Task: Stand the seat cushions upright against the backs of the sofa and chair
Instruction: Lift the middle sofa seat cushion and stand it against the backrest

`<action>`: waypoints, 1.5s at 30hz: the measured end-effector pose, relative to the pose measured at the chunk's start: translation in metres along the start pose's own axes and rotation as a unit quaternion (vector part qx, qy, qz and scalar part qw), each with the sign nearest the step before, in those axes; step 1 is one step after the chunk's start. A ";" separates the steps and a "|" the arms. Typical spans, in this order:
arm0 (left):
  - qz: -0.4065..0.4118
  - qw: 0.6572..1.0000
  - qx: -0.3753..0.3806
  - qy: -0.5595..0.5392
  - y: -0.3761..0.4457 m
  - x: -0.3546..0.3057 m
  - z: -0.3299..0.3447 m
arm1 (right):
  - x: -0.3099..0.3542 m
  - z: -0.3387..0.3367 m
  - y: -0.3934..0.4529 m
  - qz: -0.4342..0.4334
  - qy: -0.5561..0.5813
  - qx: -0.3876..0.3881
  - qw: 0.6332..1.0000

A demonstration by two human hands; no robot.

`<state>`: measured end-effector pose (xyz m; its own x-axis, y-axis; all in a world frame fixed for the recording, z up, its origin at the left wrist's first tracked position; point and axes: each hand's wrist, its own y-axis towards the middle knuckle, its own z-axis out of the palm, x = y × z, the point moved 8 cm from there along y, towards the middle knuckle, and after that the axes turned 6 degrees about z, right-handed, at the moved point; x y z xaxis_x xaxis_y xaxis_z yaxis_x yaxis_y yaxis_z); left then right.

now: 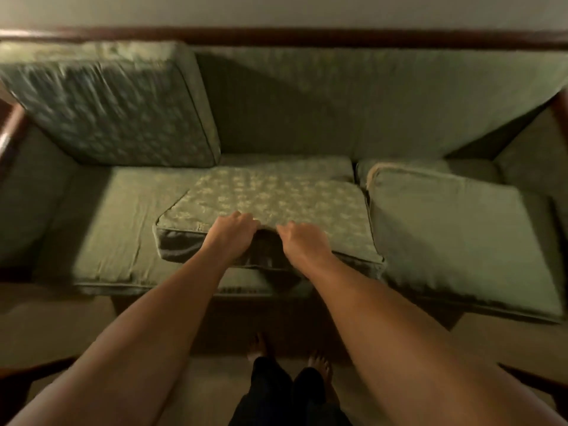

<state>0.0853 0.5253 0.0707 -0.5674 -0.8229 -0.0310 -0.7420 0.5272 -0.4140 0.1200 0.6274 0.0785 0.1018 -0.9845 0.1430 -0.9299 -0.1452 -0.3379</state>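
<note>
Altogether three seat cushions are showing on the green sofa (pixel 368 118). One patterned cushion (pixel 113 109) is already standing upright against the sofa back at the left end. A second patterned cushion (pixel 276 201) is lying flat on the middle of the seat, its near edge raised a little and hanging toward the front. A third, plain cushion (pixel 461 241) is lying at the right, tilted, with its near corner sticking out past the seat's front edge and its left side just beside the middle cushion.

Both hands are gripping the middle cushion's near edge. The left hand (pixel 230 232) is closing over the top seam, fingers curled onto the patterned face. The right hand (pixel 302 241) is clutching the same edge just beside it, pinching the fabric into a fold between the two.

A dark wooden rail (pixel 307 38) is running along the top of the back. Two bare feet (pixel 258 345) are standing on the carpet (pixel 61 327) below.
</note>
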 end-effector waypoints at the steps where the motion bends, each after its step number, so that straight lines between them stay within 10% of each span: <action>1: -0.010 1.000 -0.017 -0.013 0.006 0.009 -0.021 | -0.002 -0.023 0.012 0.003 0.006 -0.015 1.000; 14: -0.013 0.994 -0.111 0.011 0.155 0.084 -0.150 | -0.061 -0.153 0.161 0.158 -0.015 -0.051 0.986; 27: 0.082 0.995 0.053 -0.016 0.258 0.124 -0.136 | -0.106 -0.120 0.263 0.120 -0.056 0.196 0.972; 45: -0.003 0.994 -0.037 -0.105 0.360 0.189 -0.228 | -0.135 -0.200 0.389 0.083 0.067 0.052 0.993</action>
<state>-0.3703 0.6078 0.1230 -0.4820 -0.8480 -0.2204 -0.7741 0.5300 -0.3461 -0.3258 0.7236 0.1137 -0.1047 -0.9745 0.1982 -0.8879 0.0019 -0.4600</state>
